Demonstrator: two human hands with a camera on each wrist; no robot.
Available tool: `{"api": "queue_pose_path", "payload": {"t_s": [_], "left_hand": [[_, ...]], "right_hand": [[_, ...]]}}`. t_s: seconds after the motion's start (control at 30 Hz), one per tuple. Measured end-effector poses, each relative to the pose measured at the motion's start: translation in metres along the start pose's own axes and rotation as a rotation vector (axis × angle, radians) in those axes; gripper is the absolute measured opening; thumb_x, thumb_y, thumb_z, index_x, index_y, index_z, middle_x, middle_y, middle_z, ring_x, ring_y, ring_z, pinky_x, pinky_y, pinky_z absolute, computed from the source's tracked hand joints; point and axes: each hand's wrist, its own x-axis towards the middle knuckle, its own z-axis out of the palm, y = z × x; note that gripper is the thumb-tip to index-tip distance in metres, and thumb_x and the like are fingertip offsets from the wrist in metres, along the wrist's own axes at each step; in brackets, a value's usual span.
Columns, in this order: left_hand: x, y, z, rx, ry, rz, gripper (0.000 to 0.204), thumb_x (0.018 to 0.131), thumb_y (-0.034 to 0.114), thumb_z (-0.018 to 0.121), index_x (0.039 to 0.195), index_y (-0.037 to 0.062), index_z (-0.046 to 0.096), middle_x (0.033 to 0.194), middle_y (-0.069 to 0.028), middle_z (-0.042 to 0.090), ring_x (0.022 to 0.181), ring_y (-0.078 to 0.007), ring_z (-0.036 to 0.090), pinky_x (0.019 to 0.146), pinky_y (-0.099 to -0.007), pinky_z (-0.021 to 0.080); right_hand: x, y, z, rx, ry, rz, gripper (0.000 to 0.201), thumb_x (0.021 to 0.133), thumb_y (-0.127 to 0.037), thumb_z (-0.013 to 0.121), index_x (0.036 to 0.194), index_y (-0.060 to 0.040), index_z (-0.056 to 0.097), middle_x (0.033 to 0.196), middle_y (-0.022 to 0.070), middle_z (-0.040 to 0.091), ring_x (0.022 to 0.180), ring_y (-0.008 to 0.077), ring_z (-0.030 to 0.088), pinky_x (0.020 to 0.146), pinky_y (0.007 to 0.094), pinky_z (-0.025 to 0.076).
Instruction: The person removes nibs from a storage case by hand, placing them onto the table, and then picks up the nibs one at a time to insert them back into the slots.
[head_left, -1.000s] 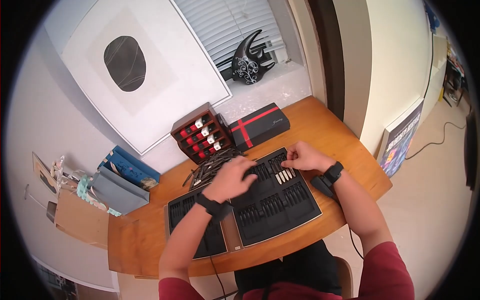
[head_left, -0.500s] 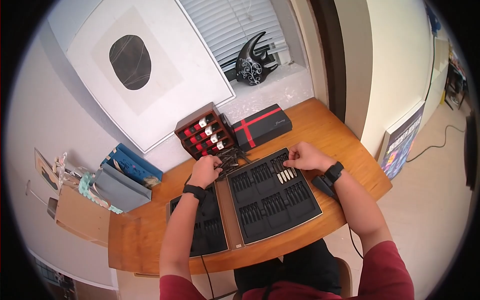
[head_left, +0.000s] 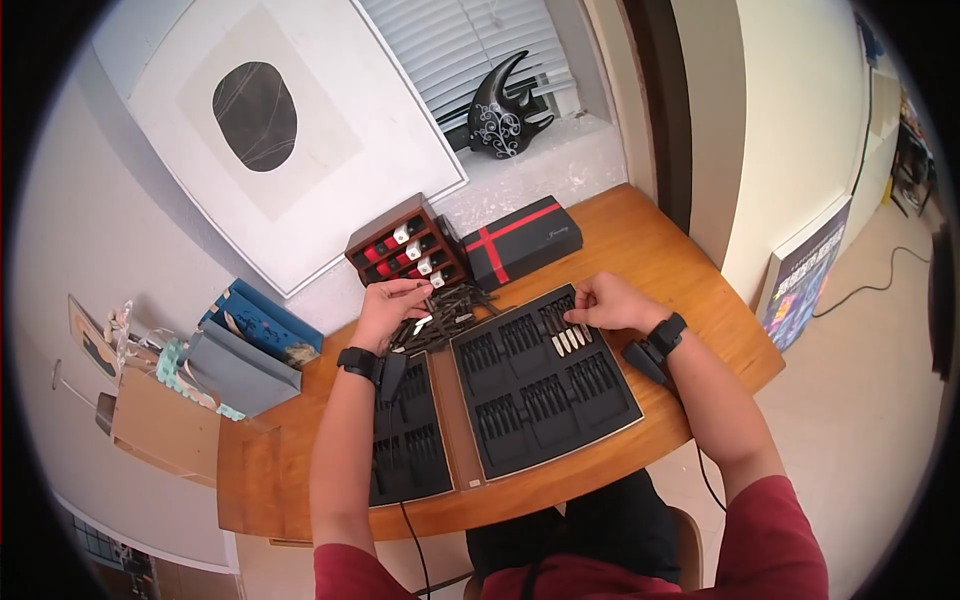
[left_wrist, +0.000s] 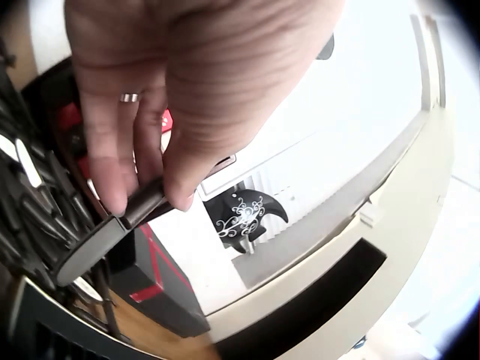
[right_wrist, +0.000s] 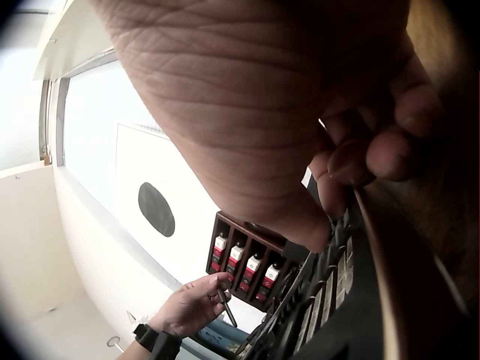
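Note:
In the left wrist view, my left hand (left_wrist: 180, 97) pinches a table knife (left_wrist: 97, 247) with a dark handle and a rounded grey blade. That hand is over a heap of dark cutlery (head_left: 455, 312) on the table. My right hand (head_left: 618, 302) is at the far right compartment of the black slotted case (head_left: 540, 380), fingers bent. In the right wrist view its fingertips are right at a row of dark pieces (right_wrist: 319, 285) beside the case rim. I cannot tell whether they grip one. Several pieces with silvery ends (head_left: 572, 342) lie in that compartment.
The case's left half (head_left: 412, 455) lies unfolded under the left forearm. Behind the heap stand a wooden rack (head_left: 400, 245) with red and white items and a black box (head_left: 522, 240) with a red ribbon. Paper bags (head_left: 245, 370) stand at the left edge.
My left hand has moved from over the case to the heap at the back left, and now lifts a knife there. My right hand has stayed at the far right compartment.

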Motion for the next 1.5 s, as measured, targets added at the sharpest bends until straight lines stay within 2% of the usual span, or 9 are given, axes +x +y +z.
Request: {"api": "queue_pose_path", "payload": {"t_s": [0.23, 0.47, 0.63, 1.03, 1.13, 1.2, 1.33, 1.43, 1.5], "left_hand": [[-0.014, 0.006, 0.041, -0.235, -0.158, -0.100, 0.027, 0.098, 0.009, 0.077, 0.121, -0.0035, 0.072, 0.103, -0.0107, 0.077, 0.089, -0.0200, 0.077, 0.076, -0.0306, 0.065], [-0.036, 0.007, 0.120, -0.066, -0.310, -0.181, 0.029, 0.094, 0.012, 0.082, 0.114, -0.0058, 0.072, 0.098, -0.0126, 0.077, 0.083, -0.0182, 0.077, 0.074, -0.0301, 0.066], [-0.026, -0.004, 0.146, -0.027, -0.263, -0.134, 0.032, 0.090, 0.010, 0.085, 0.110, -0.0099, 0.071, 0.093, -0.0147, 0.076, 0.077, -0.0174, 0.075, 0.070, -0.0296, 0.066], [-0.023, -0.019, 0.147, 0.022, -0.170, -0.083, 0.032, 0.088, 0.015, 0.089, 0.104, -0.0082, 0.074, 0.089, -0.0132, 0.077, 0.072, -0.0165, 0.074, 0.064, -0.0299, 0.064], [-0.028, -0.024, 0.150, 0.098, -0.168, 0.001, 0.040, 0.085, 0.017, 0.091, 0.108, -0.0108, 0.074, 0.093, -0.0157, 0.077, 0.076, -0.0164, 0.074, 0.066, -0.0302, 0.063], [-0.031, -0.030, 0.150, 0.324, -0.150, 0.223, 0.042, 0.086, 0.017, 0.090, 0.116, -0.0094, 0.075, 0.092, -0.0115, 0.077, 0.077, -0.0136, 0.071, 0.068, -0.0282, 0.061], [-0.041, -0.016, 0.146, 0.513, -0.198, 0.300, 0.050, 0.084, 0.021, 0.091, 0.123, -0.0051, 0.075, 0.092, -0.0086, 0.074, 0.079, -0.0157, 0.067, 0.074, -0.0313, 0.058], [-0.050, -0.009, 0.144, 0.735, -0.207, 0.423, 0.052, 0.085, 0.030, 0.090, 0.124, -0.0019, 0.076, 0.096, -0.0099, 0.068, 0.088, -0.0222, 0.064, 0.082, -0.0362, 0.056], [-0.060, -0.007, 0.144, 0.926, -0.216, 0.536, 0.050, 0.088, 0.037, 0.086, 0.122, 0.0008, 0.078, 0.107, -0.0117, 0.063, 0.100, -0.0287, 0.061, 0.092, -0.0390, 0.054]], "right_hand": [[-0.003, -0.005, -0.002, -0.051, 0.003, 0.008, 0.031, 0.086, -0.030, 0.086, 0.084, -0.0011, 0.075, 0.079, 0.0168, 0.073, 0.077, 0.0275, 0.072, 0.070, 0.0402, 0.056], [-0.003, -0.007, -0.003, -0.066, -0.006, 0.022, 0.031, 0.086, -0.030, 0.086, 0.085, -0.0010, 0.076, 0.078, 0.0167, 0.073, 0.076, 0.0281, 0.073, 0.071, 0.0403, 0.056], [-0.002, -0.005, -0.001, -0.059, 0.005, 0.014, 0.032, 0.085, -0.031, 0.087, 0.085, -0.0008, 0.076, 0.077, 0.0170, 0.073, 0.076, 0.0286, 0.073, 0.070, 0.0405, 0.056], [0.000, -0.003, 0.001, -0.037, 0.004, 0.012, 0.032, 0.085, -0.029, 0.087, 0.084, 0.0001, 0.075, 0.076, 0.0167, 0.073, 0.073, 0.0280, 0.072, 0.068, 0.0404, 0.056], [-0.001, -0.005, 0.001, -0.052, 0.018, 0.001, 0.032, 0.084, -0.029, 0.087, 0.083, 0.0002, 0.075, 0.076, 0.0168, 0.073, 0.072, 0.0278, 0.072, 0.068, 0.0400, 0.056], [-0.001, -0.005, 0.001, -0.053, 0.022, 0.004, 0.031, 0.084, -0.029, 0.087, 0.083, 0.0001, 0.075, 0.075, 0.0166, 0.072, 0.072, 0.0278, 0.072, 0.067, 0.0399, 0.055], [0.000, -0.005, 0.001, -0.059, 0.014, 0.004, 0.031, 0.084, -0.028, 0.087, 0.083, -0.0003, 0.075, 0.075, 0.0163, 0.072, 0.072, 0.0275, 0.072, 0.067, 0.0399, 0.055], [-0.001, -0.006, 0.001, -0.052, 0.015, -0.002, 0.030, 0.084, -0.028, 0.087, 0.083, -0.0004, 0.075, 0.075, 0.0161, 0.072, 0.072, 0.0272, 0.072, 0.068, 0.0396, 0.055], [-0.002, -0.008, 0.000, -0.068, 0.017, 0.003, 0.030, 0.084, -0.028, 0.086, 0.083, -0.0001, 0.075, 0.075, 0.0159, 0.072, 0.072, 0.0271, 0.072, 0.068, 0.0395, 0.055]]}}
